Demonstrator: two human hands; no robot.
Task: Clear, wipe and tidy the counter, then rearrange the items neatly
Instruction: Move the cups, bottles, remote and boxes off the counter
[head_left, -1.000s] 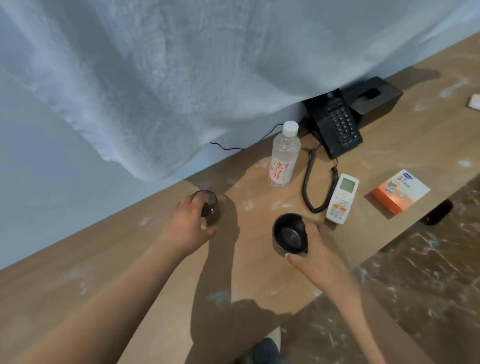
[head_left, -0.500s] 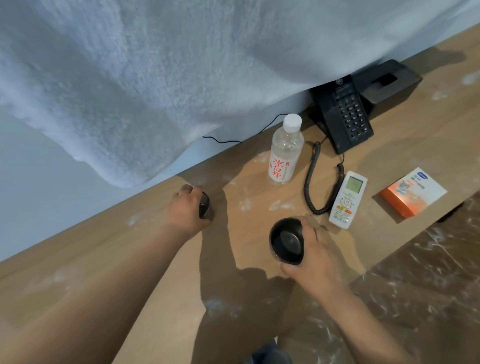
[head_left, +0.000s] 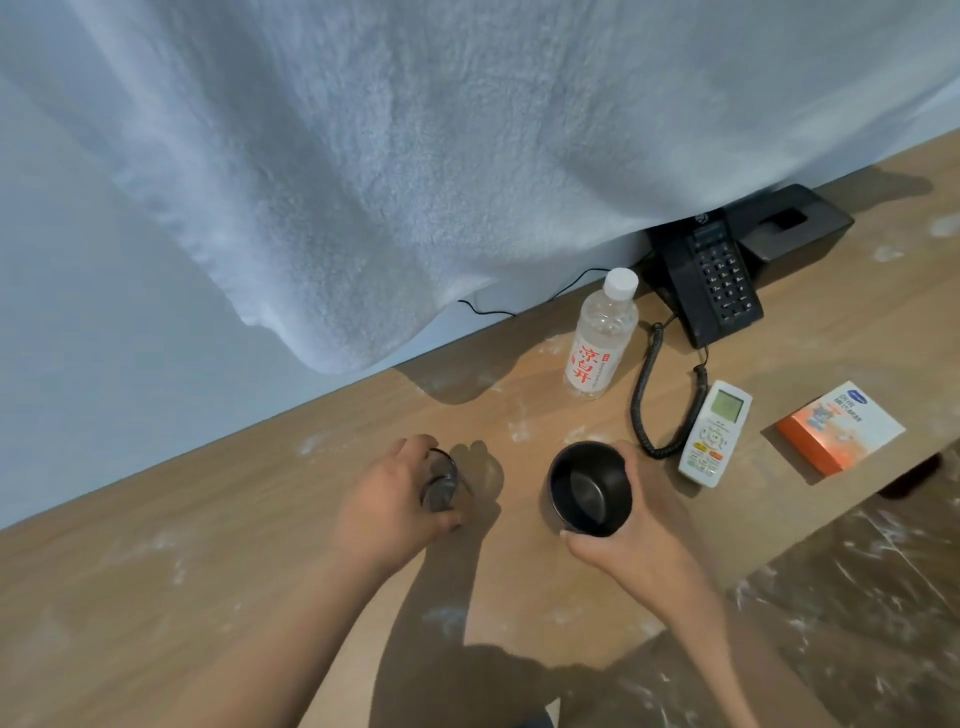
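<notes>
My left hand (head_left: 387, 501) grips a small dark glass (head_left: 440, 483) just over the wooden counter (head_left: 260, 519). My right hand (head_left: 631, 540) grips a black cup (head_left: 589, 488) from its near and right side; the cup's mouth faces the camera and it looks empty. The two vessels are about a hand's width apart. White dusty smears are scattered over the counter.
Behind the cup are a water bottle (head_left: 600, 338), a black phone (head_left: 709, 280) with coiled cord (head_left: 644, 395), a white remote (head_left: 716, 434), an orange-and-white box (head_left: 841, 426) and a black tissue box (head_left: 795, 226). A white towel (head_left: 415, 156) hangs above. The counter's front edge drops to marble floor (head_left: 857, 597).
Both hands have drawn toward me with their vessels. The glass has left its spot near the wall and now sits closer to the black cup.
</notes>
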